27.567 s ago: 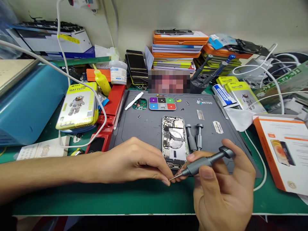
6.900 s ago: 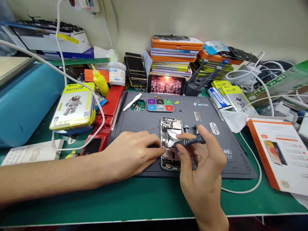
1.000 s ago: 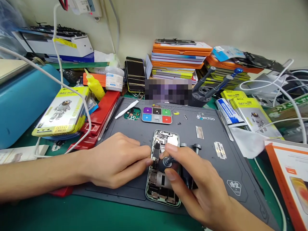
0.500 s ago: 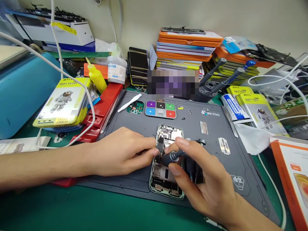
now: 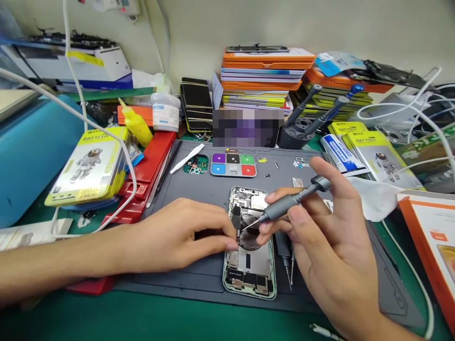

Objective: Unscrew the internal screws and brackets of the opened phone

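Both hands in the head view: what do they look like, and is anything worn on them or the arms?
The left hand and right hand are bare, without gloves; no rings show. The left forearm shows no sleeve, watch or bracelet up to the picture's edge. The right wrist, partly cut off, looks bare too.

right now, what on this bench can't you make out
All in the head view:
Upper ends of the two screwdrivers lying beside the phone: hidden by the right hand.
Whether the tip of the held screwdriver touches the opened phone: too small.
Whether the left hand pinches anything: its fingers hide it.
The screen behind the mat: blurred.
Orange-and-white box: cut off by the right edge.
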